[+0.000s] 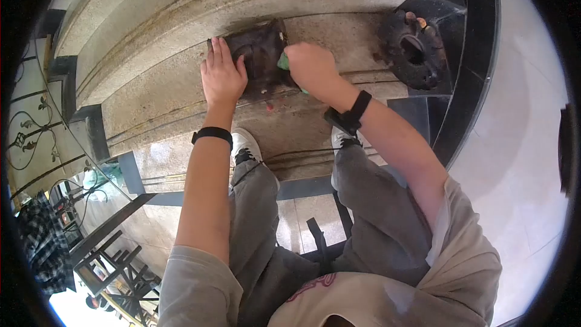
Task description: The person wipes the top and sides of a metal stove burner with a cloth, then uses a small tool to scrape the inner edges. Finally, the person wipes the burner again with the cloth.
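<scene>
A dark brown, square-edged block [259, 54] with a rounded relief on its face lies on a speckled stone step. My left hand [221, 77] rests on its left edge, fingers stretched out flat and the thumb apart. At the block's right side, my right hand [315, 68] is closed around a small green thing [282, 61]. Green shows both at the fingertips and below the fist; I cannot tell what kind of thing it is. Small reddish bits [270, 108] lie just below the block.
A dark carved piece [413, 48] with a hole in its middle sits to the right, near the black border [478, 54]. Stone steps [145, 79] curve across the view. At left are an ornamental metal railing [36, 127] and a dark stool [112, 266].
</scene>
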### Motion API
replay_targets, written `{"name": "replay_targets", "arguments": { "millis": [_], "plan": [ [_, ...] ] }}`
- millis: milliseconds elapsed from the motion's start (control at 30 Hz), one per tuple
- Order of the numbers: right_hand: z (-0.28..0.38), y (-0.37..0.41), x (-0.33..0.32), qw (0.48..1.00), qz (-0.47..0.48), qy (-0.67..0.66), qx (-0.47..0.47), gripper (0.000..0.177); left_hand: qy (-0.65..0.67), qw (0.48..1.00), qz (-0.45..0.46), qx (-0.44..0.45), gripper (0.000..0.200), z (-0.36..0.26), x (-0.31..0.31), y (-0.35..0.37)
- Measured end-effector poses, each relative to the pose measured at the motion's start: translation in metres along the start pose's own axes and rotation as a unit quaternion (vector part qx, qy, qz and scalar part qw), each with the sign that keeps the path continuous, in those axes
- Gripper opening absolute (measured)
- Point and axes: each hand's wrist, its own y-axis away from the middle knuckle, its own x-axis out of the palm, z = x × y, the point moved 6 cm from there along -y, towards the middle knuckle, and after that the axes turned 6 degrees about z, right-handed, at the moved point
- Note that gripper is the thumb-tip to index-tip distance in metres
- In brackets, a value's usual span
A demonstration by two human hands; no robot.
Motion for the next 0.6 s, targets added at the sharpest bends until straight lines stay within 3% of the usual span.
{"name": "replay_targets", "arguments": {
  "millis": [300, 433, 600],
  "plan": [
    [-0.008, -0.020, -0.007, 0.996, -0.077, -0.044, -0.015, 0.017, -0.034, 0.999, -0.001, 0.001, 0.062, -0.001, 0.005, 0.002],
    [0.006, 0.008, 0.002, 0.998, -0.063, 0.009, -0.026, 0.012, -0.027, 1.000, 0.002, -0.005, 0.061, 0.003, 0.006, 0.002],
    [0.007, 0.000, -0.006, 1.000, -0.024, -0.018, -0.002, 0.009, -0.022, 0.999, -0.023, 0.007, 0.061, 0.002, 0.003, 0.002]
  ]
}}
